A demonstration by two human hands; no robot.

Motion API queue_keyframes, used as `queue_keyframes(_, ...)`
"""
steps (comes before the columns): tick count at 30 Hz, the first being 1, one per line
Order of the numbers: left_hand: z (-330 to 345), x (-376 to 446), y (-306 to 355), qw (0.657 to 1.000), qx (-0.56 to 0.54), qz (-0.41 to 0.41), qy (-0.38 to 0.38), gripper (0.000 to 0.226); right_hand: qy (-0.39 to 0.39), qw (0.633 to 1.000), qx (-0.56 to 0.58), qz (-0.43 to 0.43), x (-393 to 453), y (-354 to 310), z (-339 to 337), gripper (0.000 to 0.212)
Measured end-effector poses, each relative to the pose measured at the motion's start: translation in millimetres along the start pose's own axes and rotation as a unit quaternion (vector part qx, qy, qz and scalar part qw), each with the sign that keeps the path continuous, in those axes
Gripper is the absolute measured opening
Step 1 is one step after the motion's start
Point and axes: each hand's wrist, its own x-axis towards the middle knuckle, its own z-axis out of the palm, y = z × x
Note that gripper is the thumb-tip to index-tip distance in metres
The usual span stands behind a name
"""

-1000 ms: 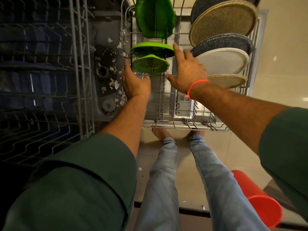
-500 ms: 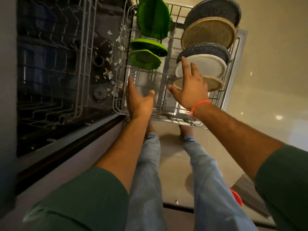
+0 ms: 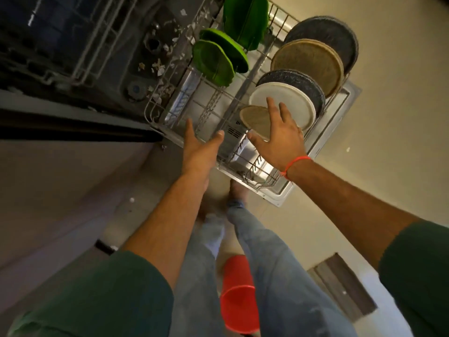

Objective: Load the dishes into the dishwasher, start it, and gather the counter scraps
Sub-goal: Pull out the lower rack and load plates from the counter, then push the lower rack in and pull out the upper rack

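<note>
The dishwasher's lower rack (image 3: 255, 171) is pulled out over its open door. Green plates (image 3: 215, 62) stand in its left rows. Several round plates stand on the right: dark speckled (image 3: 325, 32), tan (image 3: 308, 62), white (image 3: 286, 103) and a small beige one (image 3: 255, 119) nearest me. My left hand (image 3: 200, 147) hovers with straight fingers over the rack's near left edge, holding nothing. My right hand (image 3: 279, 135), fingers spread, is above the small beige plate; whether it touches the plate is unclear.
The dishwasher tub floor (image 3: 150, 57) is littered with white scraps. The upper rack (image 3: 80, 32) is at the top left. A red bucket (image 3: 239, 297) stands on the floor behind my legs. A grey mat (image 3: 345, 288) lies at the lower right.
Both hands have drawn back from the green plates toward the rack's near edge. The view has risen and tilted, bringing the counter front and red bucket into sight.
</note>
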Motion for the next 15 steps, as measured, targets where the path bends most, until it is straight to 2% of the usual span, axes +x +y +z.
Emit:
queue_keyframes(7,24.0,-51.6,-32.3,0.994,-0.104,0.007,-0.028,0.087,-0.022,0.997,-0.037,-0.070,-18.8,14.6,2.1,0.087)
queue_keyframes(13,40.7,-108.7,-76.1,0.981,-0.194,0.007,0.015,0.082,-0.053,0.992,0.060,-0.093,-63.8,28.3,11.2,0.085)
queue_keyframes(15,48.7,-126.4,-90.2,0.973,-0.229,-0.005,0.027,0.081,-0.060,0.991,0.059,-0.102,-83.0,43.4,10.9,0.083)
